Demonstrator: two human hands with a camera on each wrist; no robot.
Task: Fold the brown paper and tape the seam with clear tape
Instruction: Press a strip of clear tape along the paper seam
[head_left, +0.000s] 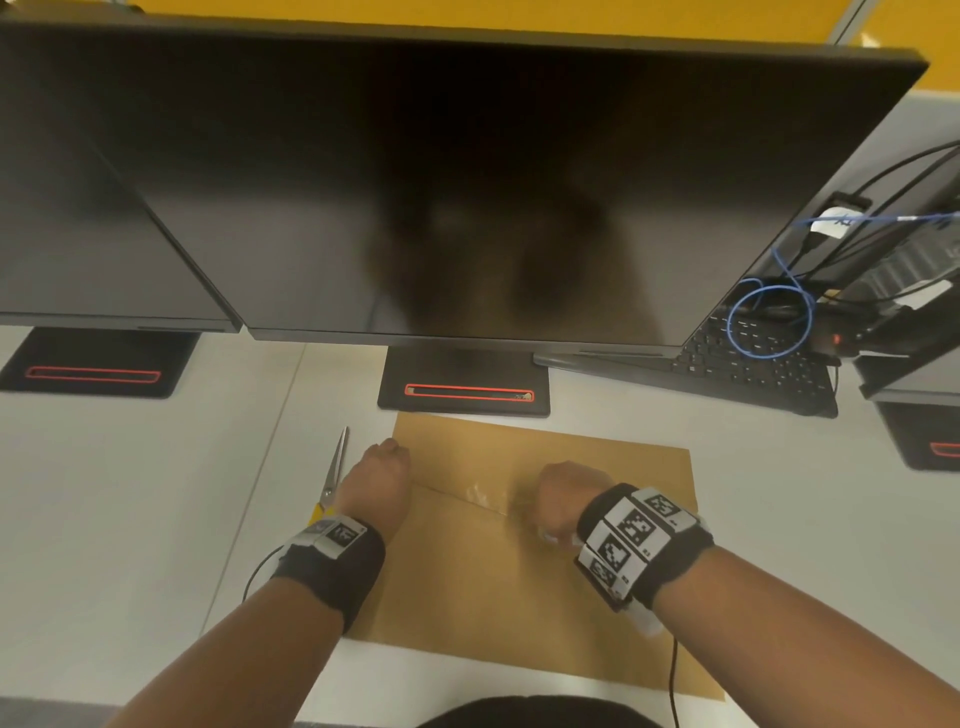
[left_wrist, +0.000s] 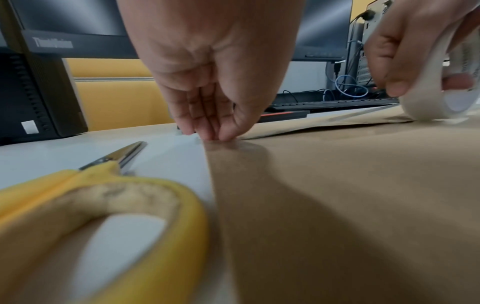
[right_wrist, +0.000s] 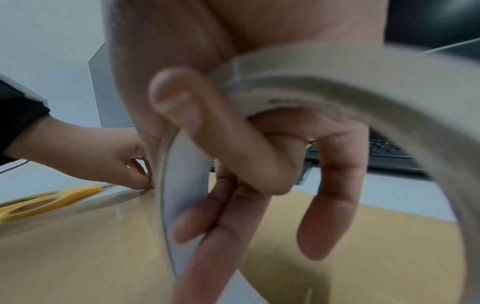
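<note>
The folded brown paper (head_left: 519, 587) lies flat on the white desk, its seam running left to right. My left hand (head_left: 384, 467) stands at the seam's left end, and its straight fingertips (left_wrist: 207, 134) and thumb press the clear tape's end down at the paper's edge. To the right, over the seam, my right hand (head_left: 563, 499) grips the roll of clear tape (right_wrist: 363, 98), its fingers (right_wrist: 330, 185) curled through the core. A strip of tape (head_left: 483, 496) stretches along the seam between the two hands. In the left wrist view the roll (left_wrist: 428, 107) sits low on the paper.
Yellow-handled scissors (head_left: 332, 478) lie on the desk just left of my left hand. A monitor stand (head_left: 462, 387) sits right behind the paper, under a big dark monitor (head_left: 467, 182). A keyboard (head_left: 753, 358) and cables (head_left: 769, 317) are at the back right.
</note>
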